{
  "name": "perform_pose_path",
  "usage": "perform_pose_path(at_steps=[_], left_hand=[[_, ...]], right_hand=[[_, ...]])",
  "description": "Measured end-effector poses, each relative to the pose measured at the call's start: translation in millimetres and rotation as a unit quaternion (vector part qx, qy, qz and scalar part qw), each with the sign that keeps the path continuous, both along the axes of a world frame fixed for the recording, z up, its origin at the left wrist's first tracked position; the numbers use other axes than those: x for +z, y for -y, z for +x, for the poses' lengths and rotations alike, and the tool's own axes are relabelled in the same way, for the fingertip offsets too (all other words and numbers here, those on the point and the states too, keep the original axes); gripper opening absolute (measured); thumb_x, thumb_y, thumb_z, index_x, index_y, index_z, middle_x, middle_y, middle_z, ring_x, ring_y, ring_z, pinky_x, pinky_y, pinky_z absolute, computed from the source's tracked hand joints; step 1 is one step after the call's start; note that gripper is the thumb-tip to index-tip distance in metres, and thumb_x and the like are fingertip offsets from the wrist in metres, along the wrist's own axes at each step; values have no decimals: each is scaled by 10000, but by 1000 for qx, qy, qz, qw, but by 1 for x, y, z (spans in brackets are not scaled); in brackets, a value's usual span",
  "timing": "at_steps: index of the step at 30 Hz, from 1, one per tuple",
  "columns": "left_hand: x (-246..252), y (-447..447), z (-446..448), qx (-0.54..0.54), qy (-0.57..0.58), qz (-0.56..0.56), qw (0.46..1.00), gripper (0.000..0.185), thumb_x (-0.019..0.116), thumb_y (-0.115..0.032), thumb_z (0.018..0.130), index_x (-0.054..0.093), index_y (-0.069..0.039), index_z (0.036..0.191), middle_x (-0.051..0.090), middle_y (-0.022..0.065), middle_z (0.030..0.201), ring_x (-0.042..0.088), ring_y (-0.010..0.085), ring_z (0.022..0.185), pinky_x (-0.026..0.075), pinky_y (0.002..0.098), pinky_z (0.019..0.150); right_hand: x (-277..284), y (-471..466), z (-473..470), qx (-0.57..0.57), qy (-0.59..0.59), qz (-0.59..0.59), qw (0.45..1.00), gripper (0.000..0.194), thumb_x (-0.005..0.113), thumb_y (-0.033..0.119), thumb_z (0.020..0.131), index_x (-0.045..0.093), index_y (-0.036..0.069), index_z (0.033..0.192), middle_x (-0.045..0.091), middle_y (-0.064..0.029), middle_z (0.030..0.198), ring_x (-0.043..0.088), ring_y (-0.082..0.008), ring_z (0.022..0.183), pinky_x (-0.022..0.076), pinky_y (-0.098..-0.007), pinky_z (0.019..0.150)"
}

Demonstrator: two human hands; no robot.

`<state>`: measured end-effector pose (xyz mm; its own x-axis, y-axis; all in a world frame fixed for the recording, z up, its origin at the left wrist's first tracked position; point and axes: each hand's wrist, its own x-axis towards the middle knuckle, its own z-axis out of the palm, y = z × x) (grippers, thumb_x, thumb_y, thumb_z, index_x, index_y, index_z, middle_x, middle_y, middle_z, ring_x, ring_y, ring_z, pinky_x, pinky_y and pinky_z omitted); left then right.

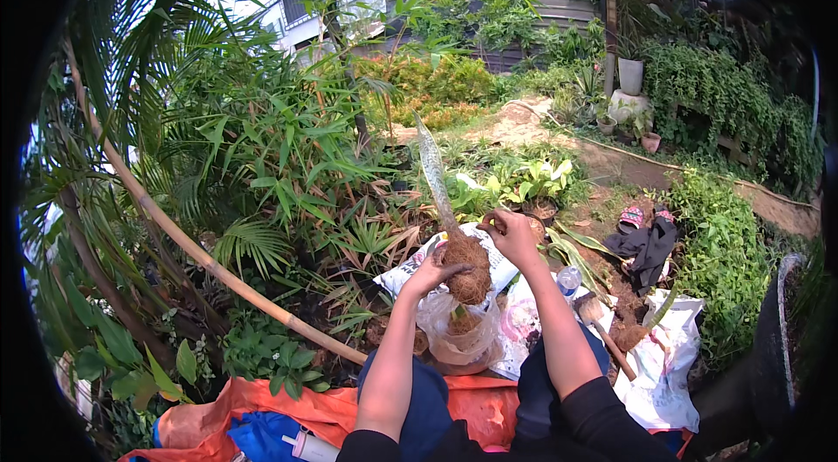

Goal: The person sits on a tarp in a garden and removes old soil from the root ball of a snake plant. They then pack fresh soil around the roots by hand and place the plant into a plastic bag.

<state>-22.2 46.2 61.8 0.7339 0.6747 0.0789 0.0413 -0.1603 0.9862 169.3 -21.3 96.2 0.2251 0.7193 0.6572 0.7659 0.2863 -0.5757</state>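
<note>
My left hand [435, 273] grips a ball of brown coconut fibre [468, 266] from its left side. From the top of the ball rises a single mottled grey-green leaf [430, 164], like a snake plant's, tilted to the left. My right hand [512, 234] is raised just right of the ball, its fingertips drawn together; whether a thin strand is between them I cannot tell. Below the ball stands a clear plastic bag [458, 337] with brown fibre and a bit of green inside. White printed sacks [406, 269] lie behind and beside it.
A trowel-like tool with a wooden handle [615, 352] lies at right, near another fibre-wrapped cutting [632, 336] on a white sack [661, 383]. A plastic bottle [568, 279] is beside my right forearm. A long bamboo pole [216, 269] curves across the left. Orange tarp [281, 406] is underneath me.
</note>
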Motion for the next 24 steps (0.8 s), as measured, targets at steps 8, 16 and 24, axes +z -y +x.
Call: perform_pose_path(at_steps=[8,16,24], left_hand=[[-22,-29,0,21,-16,-5,1000,563,759,-192,707,530,-7,1187,621,81,1076,585,158,958,467,306,856],[-25,-45,-5,11,-35,-40,999,772,824,-168,646,415,-21,1284,591,91,1141,554,181,1045,450,325,913],[-24,-49,-1,91,149,-128,976,612,777,-107,688,488,-35,1222,617,84,1079,612,173,921,514,307,797]], right_hand=[[-35,-36,0,30,-79,-41,996,125,687,129,753,618,37,800,513,-110,570,482,-135,498,363,-282,492],[-95,-73,-7,188,-391,-103,895,81,620,64,792,612,13,854,552,40,667,443,-56,549,342,-228,495],[-131,-74,-30,158,-522,-167,822,304,620,38,774,594,-42,1066,651,-65,897,617,-149,741,499,-294,625]])
